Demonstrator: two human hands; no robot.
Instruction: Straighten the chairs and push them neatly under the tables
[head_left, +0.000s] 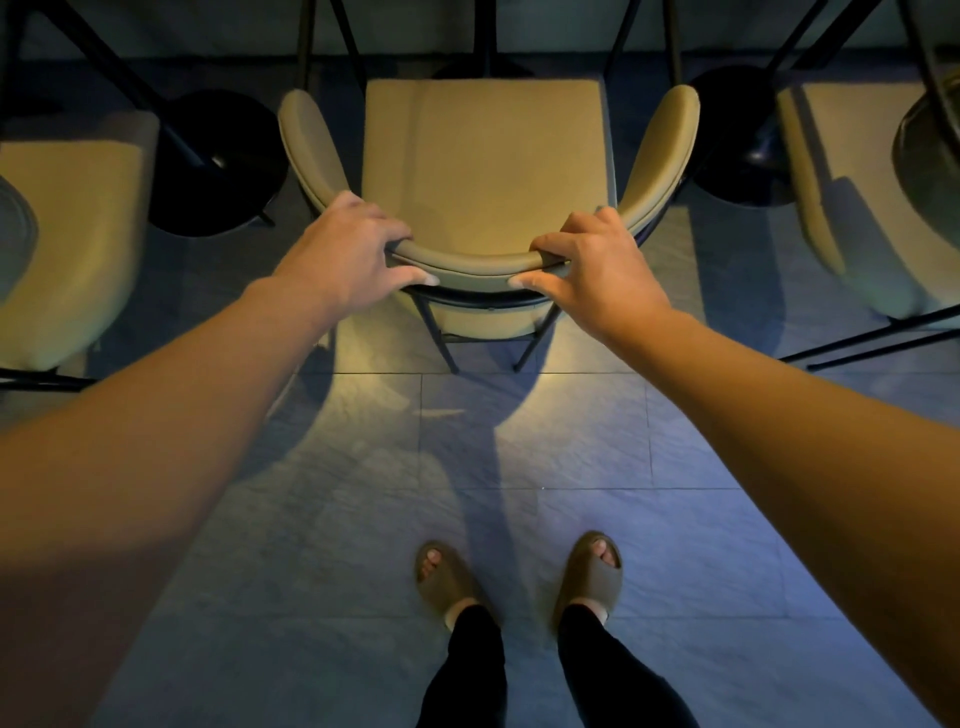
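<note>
The tan padded chair with a curved wraparound backrest and thin black metal legs (483, 161) is seen centre frame, on the grey tiled floor (571, 441). Its backrest is on the near side, its seat front on the far side, so the chair faces away, with the front-to-back axis running near to far, roughly square to the tile joints.

The backrest's top rail is gripped at both ends of its near curve. The left hand (343, 249) is clamped on the rail left of centre, fingers over the top, thumb beneath on the near side. The right hand (597, 260) is clamped likewise right of centre.

The seat's far edge lies at the dark table legs (488, 36); whether it is under a tabletop cannot be told. Round black table bases (218, 161) are seen on either side of the chair. A second tan chair (67, 249) is partly visible at left, a third (852, 182) at right, both well apart from the held one. Feet in olive slide sandals (592, 571) are planted near, behind the chair.
</note>
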